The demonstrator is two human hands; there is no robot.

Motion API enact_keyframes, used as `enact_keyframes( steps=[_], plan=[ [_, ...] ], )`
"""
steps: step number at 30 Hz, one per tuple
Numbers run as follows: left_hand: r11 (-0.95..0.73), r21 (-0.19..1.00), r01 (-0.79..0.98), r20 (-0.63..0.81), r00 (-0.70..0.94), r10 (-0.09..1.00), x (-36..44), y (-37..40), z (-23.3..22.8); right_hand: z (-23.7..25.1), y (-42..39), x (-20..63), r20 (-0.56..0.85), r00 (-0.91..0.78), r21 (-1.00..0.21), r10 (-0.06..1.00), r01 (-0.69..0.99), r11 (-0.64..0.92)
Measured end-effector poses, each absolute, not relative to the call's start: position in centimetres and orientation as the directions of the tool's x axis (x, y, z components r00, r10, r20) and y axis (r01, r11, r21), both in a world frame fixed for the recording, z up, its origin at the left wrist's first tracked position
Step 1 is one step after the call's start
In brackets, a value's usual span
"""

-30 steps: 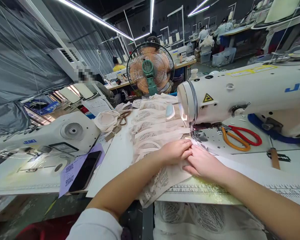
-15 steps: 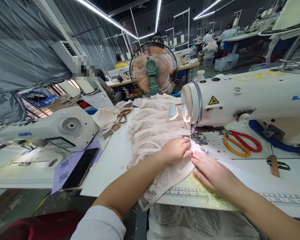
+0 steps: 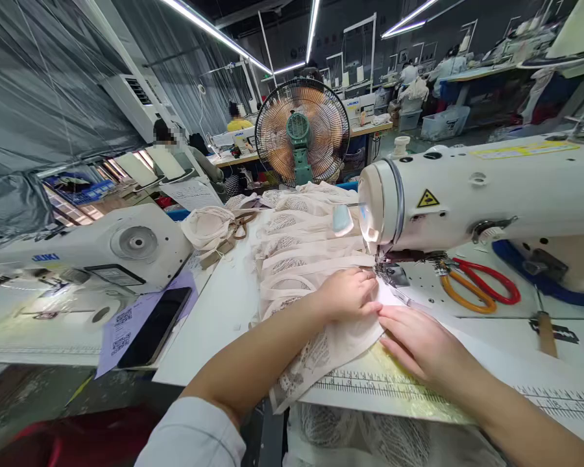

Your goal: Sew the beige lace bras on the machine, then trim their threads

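The head view, the only one, shows both of the person's hands on a pale lace fabric piece (image 3: 331,340) that lies on the white sewing table (image 3: 219,311), just in front of the presser foot (image 3: 387,272) of the white sewing machine (image 3: 467,194). The needle itself is hidden under the machine head and cannot be made out. The left hand (image 3: 348,293) lies palm down with curled fingers, pressing the fabric just beside the foot; whether it pinches an edge cannot be told. The right hand (image 3: 421,344) lies flat and open, fingers stretched toward the left hand, holding nothing, only bearing down on the cloth. The fabric's near end hangs over the table edge, over a printed ruler strip (image 3: 394,383).

Beyond the hands is one stack of similar lace pieces (image 3: 302,240), too overlapped to count. One pair of scissors (image 3: 477,285) with orange and red handles lies under the machine arm. One dark phone (image 3: 156,324) rests on a purple sheet, beside a second sewing machine (image 3: 102,250). One fan (image 3: 302,133) stands behind. Distant workers are too small to describe.
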State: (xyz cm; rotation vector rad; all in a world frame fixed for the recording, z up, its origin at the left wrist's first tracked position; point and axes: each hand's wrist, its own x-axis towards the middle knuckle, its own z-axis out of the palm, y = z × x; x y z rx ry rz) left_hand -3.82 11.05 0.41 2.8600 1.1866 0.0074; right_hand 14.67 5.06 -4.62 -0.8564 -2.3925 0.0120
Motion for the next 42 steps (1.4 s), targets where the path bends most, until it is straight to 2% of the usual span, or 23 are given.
enact_keyframes(
  steps=[8,17,25,34,42],
  plan=[
    [-0.705,0.001,0.709,0.033,0.705,0.708,-3.9,11.1,-0.1,-5.0,5.4,14.6,0.544,-0.609,-0.175,0.577,0.590,0.788],
    [-0.746,-0.009,0.666,0.094,0.743,0.662,-4.2,11.2,-0.5,-4.7,5.4,14.7,0.550,-0.613,-0.165,0.567,0.586,0.793],
    [-0.744,-0.012,0.668,0.089,0.742,0.664,-4.3,11.3,-0.5,-4.5,5.3,14.7,0.520,-0.616,-0.195,0.592,0.590,0.784],
    [-0.750,-0.002,0.661,0.058,0.749,0.660,-4.6,12.5,-0.3,-5.2,5.9,14.6,0.574,-0.584,-0.136,0.574,0.622,0.771],
    [-0.809,-0.039,0.586,0.061,0.810,0.584,-4.9,13.7,0.4,-5.6,6.0,14.6,0.575,-0.506,-0.207,0.643,0.670,0.713]
  ],
)
